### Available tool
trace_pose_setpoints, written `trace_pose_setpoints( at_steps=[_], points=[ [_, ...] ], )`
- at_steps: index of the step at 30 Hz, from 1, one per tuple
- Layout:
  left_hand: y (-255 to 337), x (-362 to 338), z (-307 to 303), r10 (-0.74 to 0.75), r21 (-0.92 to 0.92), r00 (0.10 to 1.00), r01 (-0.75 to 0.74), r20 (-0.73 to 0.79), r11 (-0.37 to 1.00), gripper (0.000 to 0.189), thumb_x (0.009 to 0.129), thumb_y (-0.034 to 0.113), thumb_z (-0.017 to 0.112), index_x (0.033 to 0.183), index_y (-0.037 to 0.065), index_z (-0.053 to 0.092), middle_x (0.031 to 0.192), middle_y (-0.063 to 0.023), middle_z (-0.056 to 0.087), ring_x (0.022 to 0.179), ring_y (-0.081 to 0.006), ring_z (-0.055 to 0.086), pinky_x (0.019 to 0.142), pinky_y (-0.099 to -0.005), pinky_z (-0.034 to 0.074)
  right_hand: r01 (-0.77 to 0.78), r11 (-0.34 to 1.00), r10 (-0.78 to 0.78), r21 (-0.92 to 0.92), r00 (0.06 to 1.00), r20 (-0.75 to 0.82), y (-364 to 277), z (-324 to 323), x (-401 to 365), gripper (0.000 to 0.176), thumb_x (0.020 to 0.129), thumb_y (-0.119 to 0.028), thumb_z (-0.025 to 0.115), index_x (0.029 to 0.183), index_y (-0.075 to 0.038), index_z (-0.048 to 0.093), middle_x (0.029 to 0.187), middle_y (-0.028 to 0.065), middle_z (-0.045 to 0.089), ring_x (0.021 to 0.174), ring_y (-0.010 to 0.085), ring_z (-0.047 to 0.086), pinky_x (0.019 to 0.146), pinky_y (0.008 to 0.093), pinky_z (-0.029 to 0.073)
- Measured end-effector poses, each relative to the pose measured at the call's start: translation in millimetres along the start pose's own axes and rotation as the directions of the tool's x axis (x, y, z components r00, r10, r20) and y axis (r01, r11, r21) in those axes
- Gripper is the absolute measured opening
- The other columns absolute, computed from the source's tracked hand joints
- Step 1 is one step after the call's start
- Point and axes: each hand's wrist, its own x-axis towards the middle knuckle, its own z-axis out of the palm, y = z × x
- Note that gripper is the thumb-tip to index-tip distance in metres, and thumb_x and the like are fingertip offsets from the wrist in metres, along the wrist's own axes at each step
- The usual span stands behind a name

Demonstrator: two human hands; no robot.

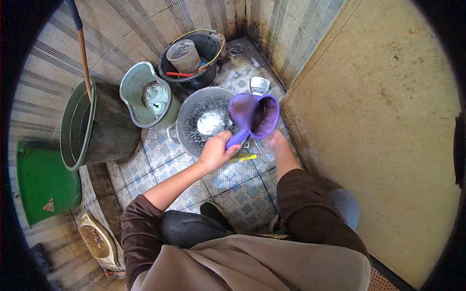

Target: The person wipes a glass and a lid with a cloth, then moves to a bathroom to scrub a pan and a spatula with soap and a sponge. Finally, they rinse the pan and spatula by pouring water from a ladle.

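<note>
My left hand (216,151) is closed around the handle of a purple water dipper (264,116), which is tilted with its opening partly in view. The dipper overlaps the right side of a large grey metal pot (187,114). Suds and a white patch (210,123) show inside the pot. Just below the dipper is my right hand (277,140), blurred and partly covered, next to something see-through (266,147); I cannot tell whether it holds this. A yellow packet (243,158) lies on the tiles by the pot.
Behind the pot stands a black bucket (208,75) with a grey container (184,56) inside. A pale green bucket (133,82) and a big dark bin (109,138) with a stick are at left. A shiny square object (259,86) sits near the wall; a yellowish panel (374,121) borders the right.
</note>
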Motion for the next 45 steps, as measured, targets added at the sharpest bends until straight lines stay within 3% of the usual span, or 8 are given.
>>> trace_pose_setpoints(
  at_steps=[3, 9, 13, 19, 32, 34, 42, 45],
  points=[
    [-15.2, -6.3, -12.2, -0.228, -0.392, 0.974, 0.210, 0.000, 0.896, 0.030, 0.074, 0.031, 0.056, 0.077, 0.002, 0.051, 0.058, -0.0073, 0.050, 0.055, -0.0158, 0.048, 0.053, -0.0312, 0.038, -0.323, -0.155, -0.694, -0.934, 0.708, -0.130, 15.1, 13.6, -40.1, 0.032, 0.076, -0.034, 0.045, 0.092, -0.008, 0.052, 0.064, 0.0145, 0.052, 0.063, 0.0295, 0.054, 0.063, 0.0388, 0.046],
    [-3.1, -59.6, -104.2, -0.555, -0.749, 0.832, 0.376, 0.013, 0.546, 0.022, 0.077, 0.027, 0.054, 0.083, 0.008, 0.047, 0.055, 0.0056, 0.036, 0.040, -0.0034, 0.033, 0.037, -0.0168, 0.028, -0.536, -0.441, -0.843, -0.720, 0.522, 0.127, 72.0, 15.5, -72.4, 0.032, 0.075, -0.032, 0.048, 0.093, -0.006, 0.052, 0.085, 0.0161, 0.056, 0.084, 0.0312, 0.054, 0.072, 0.0410, 0.043],
    [4.4, -104.6, -164.1, -0.629, -0.748, 0.687, 0.187, -0.364, 0.637, 0.023, 0.080, 0.030, 0.048, 0.087, 0.009, 0.044, 0.049, 0.0071, 0.033, 0.038, -0.0019, 0.029, 0.034, -0.0162, 0.020, -0.604, 0.051, -0.702, -0.795, 0.545, -0.459, 56.3, 23.3, -72.6, 0.036, 0.073, -0.033, 0.050, 0.098, -0.008, 0.050, 0.106, 0.0147, 0.047, 0.099, 0.0291, 0.045, 0.079, 0.0381, 0.040],
    [-43.6, -179.7, -257.6, -0.653, -0.800, 0.522, -0.102, -0.549, 0.591, 0.023, 0.083, 0.021, 0.047, 0.091, 0.000, 0.046, 0.063, 0.0008, 0.043, 0.042, -0.0028, 0.030, 0.037, -0.0170, 0.024, -0.610, -0.138, -0.949, -0.780, 0.308, -0.073, 75.1, 40.5, -84.4, 0.030, 0.072, -0.029, 0.051, 0.090, -0.006, 0.055, 0.086, 0.0192, 0.056, 0.087, 0.0320, 0.054, 0.075, 0.0410, 0.042],
    [-270.4, -241.9, -332.6, -0.837, -0.874, 0.261, -0.209, -0.482, 0.438, 0.018, 0.082, 0.021, 0.049, 0.077, 0.004, 0.048, 0.059, 0.0008, 0.042, 0.048, -0.0066, 0.038, 0.045, -0.0179, 0.037, -0.518, -0.443, -0.832, -0.732, 0.542, 0.120, 69.8, 27.5, -84.2, 0.038, 0.073, -0.036, 0.050, 0.092, -0.004, 0.056, 0.092, 0.0170, 0.056, 0.095, 0.0311, 0.050, 0.080, 0.0393, 0.039],
    [-314.5, -257.3, -328.4, -0.838, -0.876, 0.278, -0.269, -0.469, 0.401, 0.020, 0.080, 0.022, 0.052, 0.074, 0.003, 0.047, 0.059, -0.0010, 0.044, 0.049, -0.0078, 0.041, 0.047, -0.0182, 0.042, -0.428, 0.211, -0.726, -0.879, 0.533, -0.434, 61.3, 26.4, -78.7, 0.034, 0.075, -0.036, 0.046, 0.091, -0.008, 0.057, 0.096, 0.0155, 0.055, 0.096, 0.0294, 0.050, 0.081, 0.0382, 0.039],
    [-367.8, -293.2, -333.5, -0.877, -0.912, 0.385, -0.391, -0.288, 0.128, 0.024, 0.081, 0.018, 0.047, 0.083, -0.006, 0.049, 0.071, -0.0107, 0.053, 0.066, -0.0192, 0.052, 0.074, -0.0308, 0.046, -0.745, -0.280, -0.853, -0.605, 0.482, -0.200, 56.6, 53.4, -85.5, 0.029, 0.075, -0.032, 0.046, 0.096, -0.013, 0.052, 0.099, 0.0157, 0.051, 0.092, 0.0288, 0.050, 0.075, 0.0385, 0.040],
    [-263.1, -219.7, -280.6, -0.927, -0.878, -0.004, -0.320, -0.374, 0.356, 0.028, 0.077, 0.017, 0.047, 0.097, -0.003, 0.045, 0.089, -0.0128, 0.048, 0.079, -0.0201, 0.048, 0.074, -0.0357, 0.045, -0.707, -0.388, -0.884, -0.592, 0.468, 0.020, 69.4, 77.3, -102.9, 0.031, 0.073, -0.033, 0.049, 0.095, -0.011, 0.052, 0.097, 0.0160, 0.049, 0.091, 0.0306, 0.048, 0.071, 0.0398, 0.041]
  ],
)
